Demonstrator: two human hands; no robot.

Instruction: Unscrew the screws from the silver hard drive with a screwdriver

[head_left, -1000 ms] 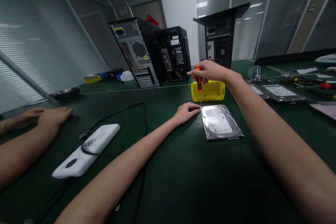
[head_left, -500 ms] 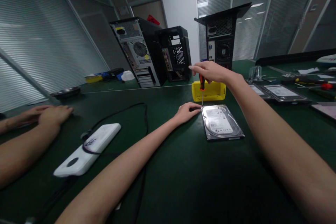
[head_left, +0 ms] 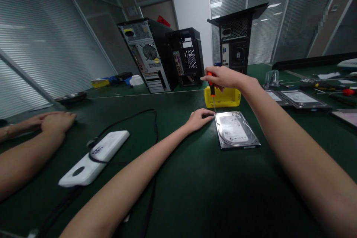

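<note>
A silver hard drive (head_left: 233,128) with a white label lies flat on the dark green table. My left hand (head_left: 198,119) rests at its far left corner, thumb and fingers pinched against the edge; the fingertips are partly hidden. Above that corner, my right hand (head_left: 221,77) grips a red and black screwdriver (head_left: 212,90) from the top. The thin shaft points down and leans slightly, its tip at the drive's corner beside my left fingers. Just behind the drive stands a yellow plastic bin (head_left: 223,98), partly covered by my right hand.
Computer cases (head_left: 147,55) stand at the back. More hard drives (head_left: 299,96) and tools (head_left: 334,87) lie to the right. A white power bank-like device (head_left: 96,158) with a black cable (head_left: 155,126) lies left. Another person's hands (head_left: 58,121) rest on the table at far left.
The screwdriver's handle has tipped a little to the left, and the fingers of my right hand have shifted around it. My left hand and the hard drive stay put.
</note>
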